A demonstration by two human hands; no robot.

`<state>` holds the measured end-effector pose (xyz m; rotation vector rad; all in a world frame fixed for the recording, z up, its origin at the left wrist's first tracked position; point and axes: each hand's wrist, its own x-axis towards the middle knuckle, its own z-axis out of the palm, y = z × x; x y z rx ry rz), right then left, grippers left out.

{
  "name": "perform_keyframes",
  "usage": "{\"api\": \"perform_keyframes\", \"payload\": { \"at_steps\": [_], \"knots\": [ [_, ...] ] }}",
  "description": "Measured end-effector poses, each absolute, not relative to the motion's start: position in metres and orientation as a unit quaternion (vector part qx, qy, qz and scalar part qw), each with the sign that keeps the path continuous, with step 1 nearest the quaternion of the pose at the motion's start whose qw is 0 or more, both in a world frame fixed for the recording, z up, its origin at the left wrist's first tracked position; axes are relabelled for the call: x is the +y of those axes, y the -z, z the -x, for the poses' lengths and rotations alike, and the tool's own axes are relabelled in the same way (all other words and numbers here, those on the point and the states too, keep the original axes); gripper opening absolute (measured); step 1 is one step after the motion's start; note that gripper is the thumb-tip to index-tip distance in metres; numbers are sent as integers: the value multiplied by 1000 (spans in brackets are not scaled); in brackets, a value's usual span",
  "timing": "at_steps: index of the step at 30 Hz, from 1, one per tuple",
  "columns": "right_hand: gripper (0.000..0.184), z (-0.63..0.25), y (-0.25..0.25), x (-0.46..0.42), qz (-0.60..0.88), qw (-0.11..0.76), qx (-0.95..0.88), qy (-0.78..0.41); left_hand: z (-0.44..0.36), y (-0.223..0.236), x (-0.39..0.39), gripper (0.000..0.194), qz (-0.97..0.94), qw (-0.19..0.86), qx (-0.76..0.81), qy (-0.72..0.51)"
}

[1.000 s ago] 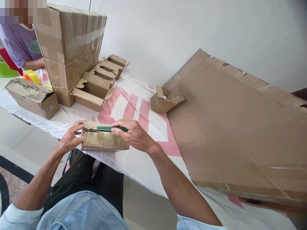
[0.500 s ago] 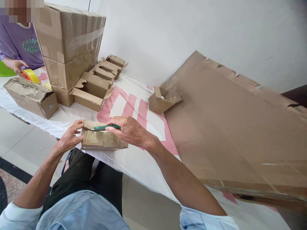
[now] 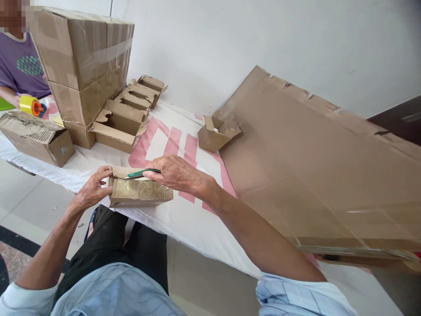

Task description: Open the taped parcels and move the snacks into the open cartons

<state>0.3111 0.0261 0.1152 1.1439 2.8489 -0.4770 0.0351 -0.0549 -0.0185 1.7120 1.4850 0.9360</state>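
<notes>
A small cardboard box (image 3: 141, 193) with shiny tape on its top lies near the front edge of the cloth-covered table. My left hand (image 3: 94, 188) grips its left end, fingers at the upper corner and the thumb lower down. In my right hand (image 3: 174, 173) is a green-handled utility knife (image 3: 141, 173), held closed above the box. Its blade points left along the gap in the top, close to my left fingers. How deep the tip sits I cannot tell.
Taped cartons (image 3: 88, 52) are stacked at the back left beside several open boxes (image 3: 115, 127). A closed box (image 3: 37, 136) lies at the left. An open box (image 3: 217, 131) leans by a large cardboard sheet (image 3: 312, 175). A co-worker (image 3: 26, 66) holds a yellow tape roll (image 3: 29, 105).
My view has shifted slightly right. The knife stays at the box top, its blade a little more to the right along the gap. The co-worker's tape roll has turned.
</notes>
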Motion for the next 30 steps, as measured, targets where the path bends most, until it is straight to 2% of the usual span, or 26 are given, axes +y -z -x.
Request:
{"api": "perform_keyframes", "payload": {
  "at_steps": [7, 20, 27, 30],
  "knots": [
    [35, -338, -101, 34, -330, -56, 926, 176, -38, 17, -49, 54, -664, 345, 570, -339],
    [33, -369, -83, 35, -348, -62, 922, 158, -41, 14, -50, 53, -664, 344, 574, -333],
    [37, -377, -94, 29, -344, -152, 903, 207, -41, 15, -50, 49, -665, 339, 572, -340],
    [36, -378, -98, 26, -338, -165, 902, 210, -40, 17, -50, 48, -663, 348, 566, -345]
  ]
}}
